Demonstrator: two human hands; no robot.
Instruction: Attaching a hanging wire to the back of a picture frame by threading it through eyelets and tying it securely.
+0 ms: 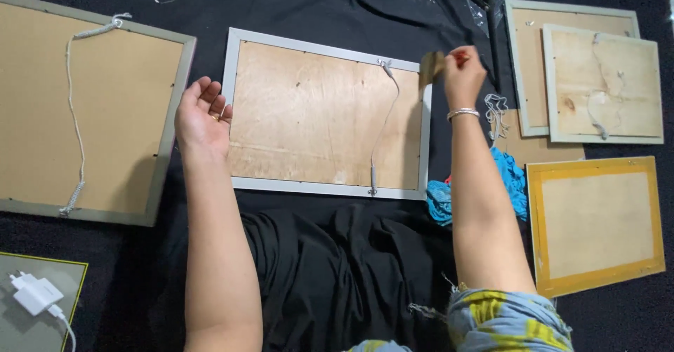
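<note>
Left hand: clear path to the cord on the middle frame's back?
Probably yes. The left hand is open and empty at that frame's left edge; the cord lies exposed near the right side, with only bare backing board between.

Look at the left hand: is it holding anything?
No, the left hand lies open, palm up, beside the white-framed board.

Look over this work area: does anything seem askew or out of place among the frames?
Top right, a small pale frame lies crooked on top of a larger frame, overlapping it. A white charger sits on a grey panel at lower left, unrelated to the frames. The middle frame lies slightly tilted between the left hand and right hand.
</note>
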